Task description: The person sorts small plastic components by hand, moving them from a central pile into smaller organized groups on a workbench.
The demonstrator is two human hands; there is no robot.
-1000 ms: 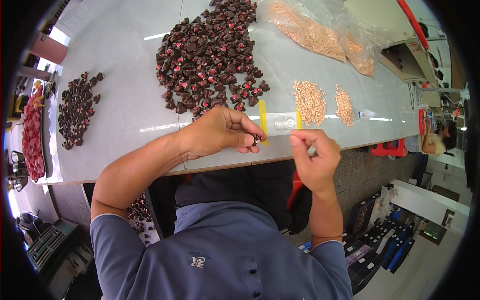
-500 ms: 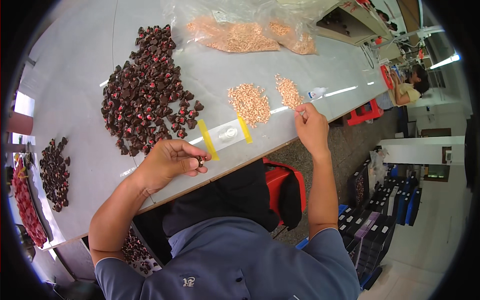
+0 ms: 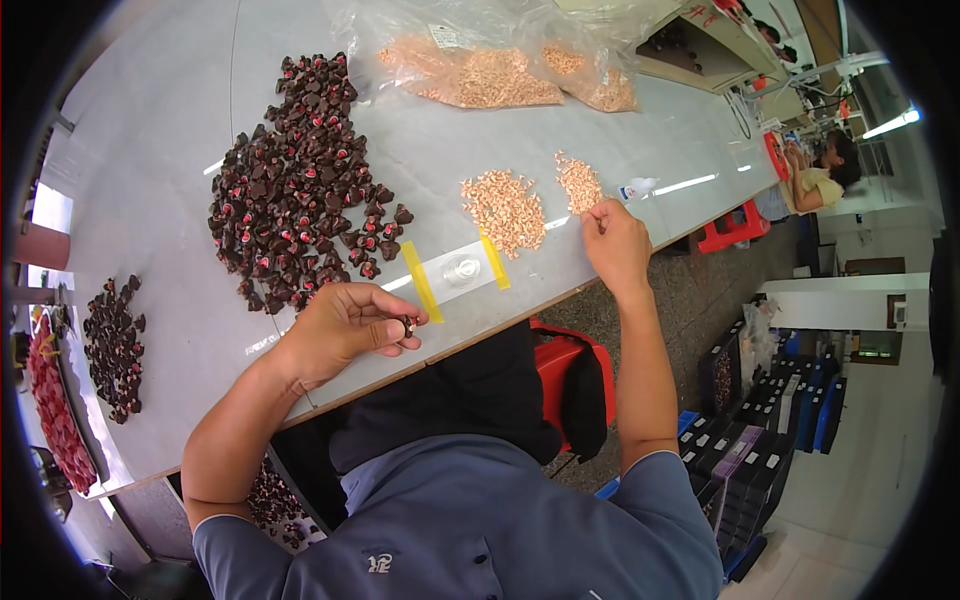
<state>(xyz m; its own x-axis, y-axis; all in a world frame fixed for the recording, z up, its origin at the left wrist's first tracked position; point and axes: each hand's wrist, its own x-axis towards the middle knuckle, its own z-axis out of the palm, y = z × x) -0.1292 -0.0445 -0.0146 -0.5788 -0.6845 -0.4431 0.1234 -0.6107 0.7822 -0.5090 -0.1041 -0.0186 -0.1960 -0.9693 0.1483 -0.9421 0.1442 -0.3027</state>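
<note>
Between the thumb and fingers of my left hand [image 3: 340,335] is a small dark brown piece [image 3: 408,325] with a pale and reddish spot, held just above the table's near edge. My right hand [image 3: 617,250] is closed in a pinch at the near end of a small pile of peach-coloured bits [image 3: 578,182]; its fingertips hide what they hold, if anything. Left of that lies a larger pile of the same bits [image 3: 505,212]. A big heap of dark brown pieces [image 3: 300,190], many with red spots, spreads beyond my left hand.
A clear round dish [image 3: 461,268] sits on a white strip between yellow tapes [image 3: 422,282]. Plastic bags of peach bits [image 3: 490,80] lie at the back. A second dark heap [image 3: 114,345] is far left. A small white bottle [image 3: 637,187] lies right. A co-worker sits far right.
My right hand has shifted slightly left and farther in, against the small peach pile. The dark piece in my left hand is turned a little; that hand stays nearly in place.
</note>
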